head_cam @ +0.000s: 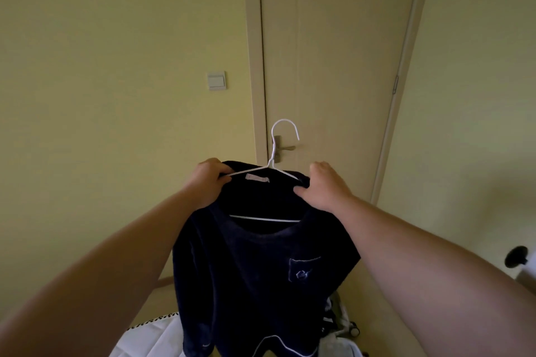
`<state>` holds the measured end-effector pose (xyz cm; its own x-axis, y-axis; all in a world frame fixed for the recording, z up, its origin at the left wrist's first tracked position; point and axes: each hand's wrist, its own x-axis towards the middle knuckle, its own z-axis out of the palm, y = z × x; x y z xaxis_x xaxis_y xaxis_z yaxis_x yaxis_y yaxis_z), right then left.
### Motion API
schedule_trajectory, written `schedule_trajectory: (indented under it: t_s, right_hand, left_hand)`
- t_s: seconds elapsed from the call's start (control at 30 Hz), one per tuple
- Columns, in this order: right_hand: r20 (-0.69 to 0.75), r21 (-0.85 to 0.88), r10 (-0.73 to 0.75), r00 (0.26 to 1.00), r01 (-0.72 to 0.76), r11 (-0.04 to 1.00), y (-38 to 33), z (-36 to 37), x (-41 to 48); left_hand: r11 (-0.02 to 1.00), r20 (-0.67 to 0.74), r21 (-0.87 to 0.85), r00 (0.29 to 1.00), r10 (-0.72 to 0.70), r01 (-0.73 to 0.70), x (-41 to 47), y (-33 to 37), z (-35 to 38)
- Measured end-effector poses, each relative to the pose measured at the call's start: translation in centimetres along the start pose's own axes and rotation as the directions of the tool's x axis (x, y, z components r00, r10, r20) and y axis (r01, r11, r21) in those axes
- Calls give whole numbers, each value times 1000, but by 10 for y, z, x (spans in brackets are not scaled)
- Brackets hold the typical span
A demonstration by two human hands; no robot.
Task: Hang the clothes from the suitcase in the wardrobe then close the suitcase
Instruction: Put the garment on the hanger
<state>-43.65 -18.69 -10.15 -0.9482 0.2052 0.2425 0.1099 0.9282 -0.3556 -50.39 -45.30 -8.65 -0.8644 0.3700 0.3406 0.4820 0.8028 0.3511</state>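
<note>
Cream door (333,66) behind navy sweater (246,284) on hanger (274,153)

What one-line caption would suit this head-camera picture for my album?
Left hand and right hand hold a dark top on a white hanger before a closed door.

A navy fleece top (255,275) with a small chest pocket, draped upright on a white wire hanger (265,218) — hook up, sleeve dangling

The floor (380,313) is carrying a white quilted pad (145,339) (bed or case, unclear) at its near left, a clothes heap (338,324) lying further right.
</note>
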Motion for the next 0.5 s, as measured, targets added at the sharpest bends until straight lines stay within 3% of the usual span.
schedule_trajectory:
  t_s: [0.07,0.2,0.37,0.5]
  right_hand:
    - [94,185,27,995,-44,982,4,2,-3]
    - [51,-76,-94,994,98,992,-5,16,-4]
    - [-27,-1,-146,989,146,989,-15,24,-5]
    - [-94,-176,-217,972,199,964,-16,20,-10]
  left_hand:
    - [1000,5,-17,1000,13,-13,-3,1,0]
    - [995,65,-14,993,101,-100,-7,16,6]
    - [992,35,14,992,124,-125,-7,8,6]
    - [998,-81,-19,995,55,-56,-8,-7,-8]
